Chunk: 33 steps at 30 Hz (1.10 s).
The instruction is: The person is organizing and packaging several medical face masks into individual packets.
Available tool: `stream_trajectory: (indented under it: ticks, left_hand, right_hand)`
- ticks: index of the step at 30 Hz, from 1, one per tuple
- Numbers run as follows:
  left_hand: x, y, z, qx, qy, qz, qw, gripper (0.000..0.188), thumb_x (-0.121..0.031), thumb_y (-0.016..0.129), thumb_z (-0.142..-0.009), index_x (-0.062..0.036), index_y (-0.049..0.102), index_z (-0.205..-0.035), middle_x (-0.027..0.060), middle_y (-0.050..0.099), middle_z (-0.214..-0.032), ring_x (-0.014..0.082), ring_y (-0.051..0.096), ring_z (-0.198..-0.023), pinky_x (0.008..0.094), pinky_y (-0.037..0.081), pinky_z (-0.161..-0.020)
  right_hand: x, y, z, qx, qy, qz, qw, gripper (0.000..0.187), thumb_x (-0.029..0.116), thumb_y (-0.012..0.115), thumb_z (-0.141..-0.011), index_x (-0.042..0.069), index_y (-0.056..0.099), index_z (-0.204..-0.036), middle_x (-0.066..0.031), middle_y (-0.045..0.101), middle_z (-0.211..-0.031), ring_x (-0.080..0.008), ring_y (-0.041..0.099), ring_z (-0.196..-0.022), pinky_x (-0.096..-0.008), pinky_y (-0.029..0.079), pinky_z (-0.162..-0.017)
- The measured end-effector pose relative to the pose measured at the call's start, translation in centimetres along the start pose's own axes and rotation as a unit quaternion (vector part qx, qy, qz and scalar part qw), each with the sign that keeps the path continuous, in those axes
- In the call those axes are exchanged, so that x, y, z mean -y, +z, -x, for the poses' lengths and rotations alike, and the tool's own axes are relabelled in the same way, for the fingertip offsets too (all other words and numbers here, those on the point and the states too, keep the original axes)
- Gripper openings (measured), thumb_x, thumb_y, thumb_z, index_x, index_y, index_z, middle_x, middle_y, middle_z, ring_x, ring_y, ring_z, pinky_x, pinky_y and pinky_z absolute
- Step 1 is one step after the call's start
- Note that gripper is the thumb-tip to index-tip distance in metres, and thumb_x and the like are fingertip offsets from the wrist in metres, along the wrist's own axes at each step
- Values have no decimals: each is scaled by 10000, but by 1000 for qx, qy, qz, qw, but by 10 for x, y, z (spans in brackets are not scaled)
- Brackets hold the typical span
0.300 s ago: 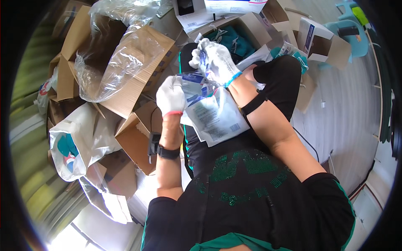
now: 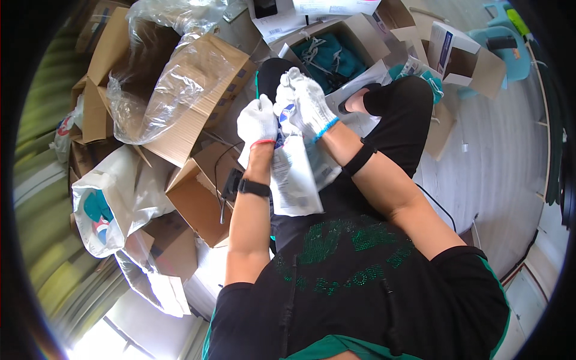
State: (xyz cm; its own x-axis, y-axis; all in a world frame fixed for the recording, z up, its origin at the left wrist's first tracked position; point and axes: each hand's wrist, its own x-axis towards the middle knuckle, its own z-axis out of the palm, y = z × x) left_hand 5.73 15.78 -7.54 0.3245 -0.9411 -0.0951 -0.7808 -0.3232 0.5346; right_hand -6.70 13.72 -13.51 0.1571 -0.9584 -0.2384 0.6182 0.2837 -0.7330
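in the head view, a white pouch (image 2: 295, 183) with printed text is held up over the lap, its lower edge hanging nearest the black shirt (image 2: 336, 252). a clearer pouch (image 2: 327, 170) is seen just behind its right edge. the crumpled, blue-printed top is grasped in the curled fingers of the gloved right hand (image 2: 305, 108). the fingers of the gloved left hand (image 2: 258, 121) are bent beside the upper left edge, but whether anything is pinched there cannot be told.

for good handling, the top is best gripped near the edge, so that the film is not bunched further. both sides should be kept level, and the two pouches aligned or parted before either is let go. since thin film probably slips against knitted gloves, a firm but unhurried pinch is advised. the lower edge is best kept clear of the wristband (image 2: 254, 188) and its dangling attachment. beyond the hands, teal pieces (image 2: 339, 57) are held in an open carton (image 2: 373, 42).
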Motion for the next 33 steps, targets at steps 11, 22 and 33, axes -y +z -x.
stream_trajectory:
  ticks: [11, 22, 33]
  left_hand:
    - [8, 13, -22, 19, -5, -1, 1000, 423, -401, 592, -902, -57, 671, -669, 214, 629, -701, 416, 630, -672, 473, 483, -640]
    - [48, -51, -29, 290, -275, 474, 784, 1106, -862, 343, -855, 99, 442, -1394, 239, 591, -1310, 297, 580, -1212, 394, 436, -1061]
    - [-30, -88, 60, 271, -6, 156, 950, 1258, -368, 879, -609, 5, 131, -1549, 343, 540, -1331, 381, 606, -1201, 375, 475, -1024]
  right_hand:
    - [56, 30, 103, -15, 100, -283, 954, 202, 222, 504, -1015, 135, 504, -833, -9, 486, -740, -135, 521, -621, -307, 461, -583]
    - [24, -64, 31, -173, 148, -391, 892, 240, 397, 405, -1038, 216, 563, -1049, -28, 554, -938, -211, 576, -823, -400, 506, -676]
    - [27, -46, 36, -327, 77, -206, 919, 241, 332, 452, -1037, 114, 554, -1033, -69, 562, -977, -225, 594, -910, -385, 547, -763]
